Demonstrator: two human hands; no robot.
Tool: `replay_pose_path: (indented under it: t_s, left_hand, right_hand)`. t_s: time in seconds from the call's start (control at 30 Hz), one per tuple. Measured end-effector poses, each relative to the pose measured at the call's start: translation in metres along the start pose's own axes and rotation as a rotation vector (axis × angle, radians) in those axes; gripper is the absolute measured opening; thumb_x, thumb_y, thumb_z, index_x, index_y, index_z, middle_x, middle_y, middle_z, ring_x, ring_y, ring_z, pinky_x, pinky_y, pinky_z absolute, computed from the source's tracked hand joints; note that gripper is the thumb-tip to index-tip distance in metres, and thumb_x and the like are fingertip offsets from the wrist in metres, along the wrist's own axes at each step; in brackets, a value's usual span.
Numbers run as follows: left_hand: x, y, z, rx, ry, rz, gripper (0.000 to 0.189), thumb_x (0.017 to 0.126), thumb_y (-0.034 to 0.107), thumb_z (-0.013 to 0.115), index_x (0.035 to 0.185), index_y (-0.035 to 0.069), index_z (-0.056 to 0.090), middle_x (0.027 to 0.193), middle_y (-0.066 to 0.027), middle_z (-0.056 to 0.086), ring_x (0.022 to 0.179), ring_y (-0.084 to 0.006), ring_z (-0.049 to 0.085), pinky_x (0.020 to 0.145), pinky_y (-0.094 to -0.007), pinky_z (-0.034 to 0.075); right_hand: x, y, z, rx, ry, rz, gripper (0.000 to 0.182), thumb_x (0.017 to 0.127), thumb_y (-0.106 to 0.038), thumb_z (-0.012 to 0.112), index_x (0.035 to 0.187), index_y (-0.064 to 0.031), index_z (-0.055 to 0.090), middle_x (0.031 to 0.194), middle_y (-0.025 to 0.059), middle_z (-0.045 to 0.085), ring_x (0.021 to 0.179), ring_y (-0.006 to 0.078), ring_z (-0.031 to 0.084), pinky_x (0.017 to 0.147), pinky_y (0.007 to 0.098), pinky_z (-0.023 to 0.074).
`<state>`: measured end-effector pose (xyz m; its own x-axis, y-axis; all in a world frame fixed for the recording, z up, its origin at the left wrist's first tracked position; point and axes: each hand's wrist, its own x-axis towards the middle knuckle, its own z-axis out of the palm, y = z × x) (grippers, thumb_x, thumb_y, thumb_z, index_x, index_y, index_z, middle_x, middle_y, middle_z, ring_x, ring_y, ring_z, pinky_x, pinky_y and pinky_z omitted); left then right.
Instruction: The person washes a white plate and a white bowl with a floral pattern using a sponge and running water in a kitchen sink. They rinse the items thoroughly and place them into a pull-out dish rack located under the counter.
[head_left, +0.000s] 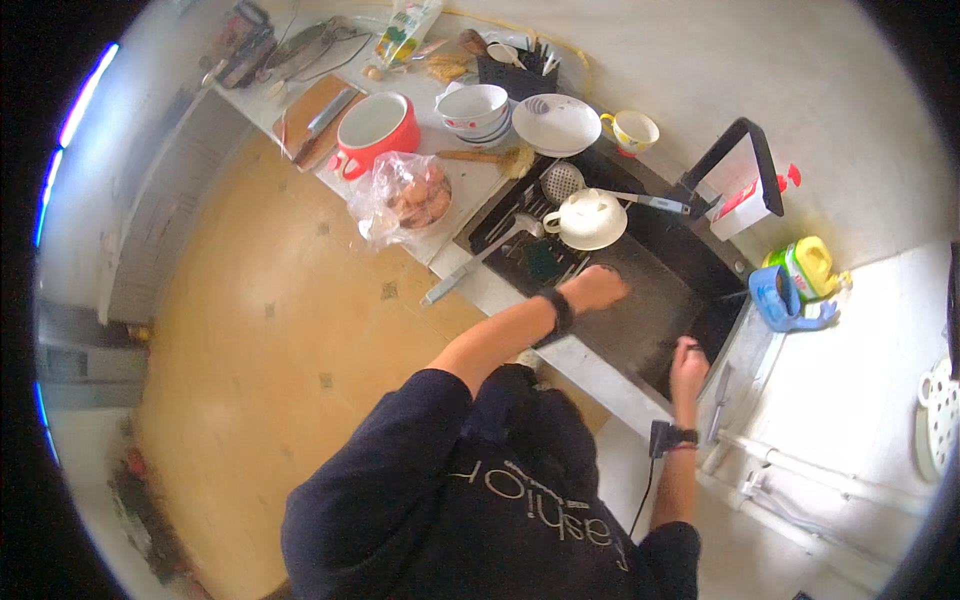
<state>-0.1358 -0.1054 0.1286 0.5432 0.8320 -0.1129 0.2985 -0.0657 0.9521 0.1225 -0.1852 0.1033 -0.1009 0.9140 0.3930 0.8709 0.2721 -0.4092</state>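
My left hand (600, 288) hovers over the dark sink (637, 315), its fingers curled. My right hand (688, 369) is by the sink's right-hand edge with bent fingers. Whether either holds anything small cannot be seen. Beyond my left hand, a white handled pot or cup (592, 220) sits on the sink's rack, with a dark green scouring pad (543, 259) beside it. A perforated skimmer (562, 183) lies behind the white vessel. A ladle-like utensil (527, 225) rests across the front rim, its grey handle (450, 282) sticking out over the floor.
A black faucet (765, 165) arches near a white pump bottle (739, 210). Further right stand a yellow detergent jug (814, 262) and a blue plastic item (776, 300). Leftward are a plastic bag of pinkish food (420, 199), a red pot (382, 139), stacked bowls (474, 109) and a knife (330, 112).
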Motion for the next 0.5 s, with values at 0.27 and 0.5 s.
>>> replay_pose_path:
  t_s: [0.27, 0.5]
  left_hand:
    - [-0.057, 0.018, 0.023, 0.013, 0.058, -0.002, 0.022, 0.074, 0.013, 0.054, 0.095, 0.008, 0.056, 0.077, -0.0032, 0.060, 0.074, -0.0223, 0.058, 0.066, -0.0342, 0.043]
    - [-0.101, 0.007, 0.013, 0.642, 0.189, 0.071, 0.033, 0.074, 0.018, 0.054, 0.105, 0.008, 0.047, 0.090, -0.0121, 0.050, 0.083, -0.0327, 0.054, 0.068, -0.0423, 0.045]
  right_hand:
    - [0.028, -0.060, -0.049, 0.508, 0.495, 0.172, 0.029, 0.090, -0.020, 0.041, 0.094, 0.0040, 0.057, 0.084, 0.0131, 0.061, 0.070, 0.0208, 0.059, 0.064, 0.0302, 0.0467]
    - [0.014, -0.042, -0.002, 0.338, 0.098, 0.046, 0.024, 0.086, -0.014, 0.046, 0.083, 0.0040, 0.061, 0.087, 0.0107, 0.062, 0.067, 0.0213, 0.062, 0.057, 0.0281, 0.0492]
